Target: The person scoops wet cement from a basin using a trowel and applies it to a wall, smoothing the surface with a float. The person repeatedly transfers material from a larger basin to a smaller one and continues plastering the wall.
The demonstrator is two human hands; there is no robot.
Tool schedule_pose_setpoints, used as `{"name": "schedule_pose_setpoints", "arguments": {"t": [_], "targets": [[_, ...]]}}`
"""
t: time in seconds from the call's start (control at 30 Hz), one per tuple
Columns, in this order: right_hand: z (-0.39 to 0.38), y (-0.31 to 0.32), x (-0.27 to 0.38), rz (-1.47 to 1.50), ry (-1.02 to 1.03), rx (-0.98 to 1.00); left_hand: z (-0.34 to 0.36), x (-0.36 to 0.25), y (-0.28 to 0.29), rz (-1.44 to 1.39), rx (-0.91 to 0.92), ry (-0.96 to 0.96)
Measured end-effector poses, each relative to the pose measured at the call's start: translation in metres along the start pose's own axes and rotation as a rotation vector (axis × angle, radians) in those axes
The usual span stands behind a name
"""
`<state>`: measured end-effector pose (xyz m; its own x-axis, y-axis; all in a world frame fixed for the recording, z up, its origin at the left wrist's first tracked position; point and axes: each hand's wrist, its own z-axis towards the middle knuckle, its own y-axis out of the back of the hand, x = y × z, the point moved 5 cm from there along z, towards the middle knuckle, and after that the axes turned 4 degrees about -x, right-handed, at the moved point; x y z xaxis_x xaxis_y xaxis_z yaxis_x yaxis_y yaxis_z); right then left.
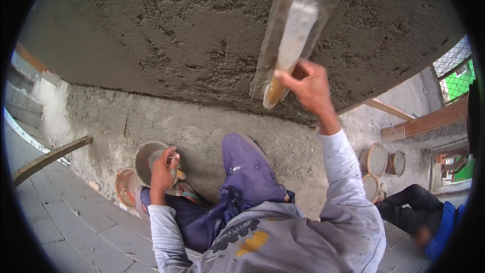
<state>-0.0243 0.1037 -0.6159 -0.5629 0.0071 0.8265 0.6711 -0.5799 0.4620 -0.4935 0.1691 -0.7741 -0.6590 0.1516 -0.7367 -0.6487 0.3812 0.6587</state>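
Note:
My right hand (pixel 310 86) grips the yellowish handle of a long plastering float (pixel 298 28). The float is blurred by motion and held up against the dark, wet plaster (pixel 202 35), which is rough and pitted around it. Low on the left, my left hand (pixel 165 167) has its fingers curled over the side of a mortar bucket (pixel 144 159). A short wooden handle end (pixel 180 175) shows just beside that hand; whether the fingers hold it is hidden.
A smaller orange-rimmed bucket (pixel 124 187) stands left of my leg. A timber (pixel 53 159) juts in from the left. Several mortar buckets (pixel 377 159) stand at the right, near a seated person in a blue top (pixel 444 230). Wooden beams (pixel 429 121) cross at the right.

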Motion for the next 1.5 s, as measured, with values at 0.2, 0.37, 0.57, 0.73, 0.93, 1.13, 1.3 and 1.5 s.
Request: {"name": "schedule_pose_setpoints", "arguments": {"t": [0.2, 0.37, 0.57, 0.73, 0.93, 1.13, 1.3, 1.5], "targets": [[0.043, 0.196, 0.131, -0.081, 0.251, -0.167, 0.017, -0.004, -0.008, -0.037, 0.016, -0.034], [-0.048, 0.102, -0.054, -0.016, -0.203, -0.125, 0.018, -0.005, -0.020, -0.030, 0.038, -0.036], [-0.141, 0.006, -0.301, -0.025, -0.505, 0.013, 0.020, -0.010, -0.030, 0.023, 0.138, -0.014], [-0.086, 0.092, -0.157, -0.187, -0.420, 0.079, 0.016, 0.009, -0.025, 0.027, 0.094, -0.022], [-0.032, 0.255, -0.003, -0.134, -0.039, -0.186, 0.022, 0.010, -0.029, -0.002, 0.087, -0.035], [-0.119, 0.151, -0.185, 0.029, -0.354, -0.128, 0.023, 0.008, -0.039, 0.004, 0.128, -0.014], [-0.161, 0.102, -0.291, -0.070, -0.487, -0.049, 0.028, 0.008, -0.050, -0.048, 0.201, 0.012], [-0.085, 0.201, -0.130, -0.129, -0.187, -0.166, 0.022, 0.009, -0.045, -0.038, 0.186, -0.023]]}}
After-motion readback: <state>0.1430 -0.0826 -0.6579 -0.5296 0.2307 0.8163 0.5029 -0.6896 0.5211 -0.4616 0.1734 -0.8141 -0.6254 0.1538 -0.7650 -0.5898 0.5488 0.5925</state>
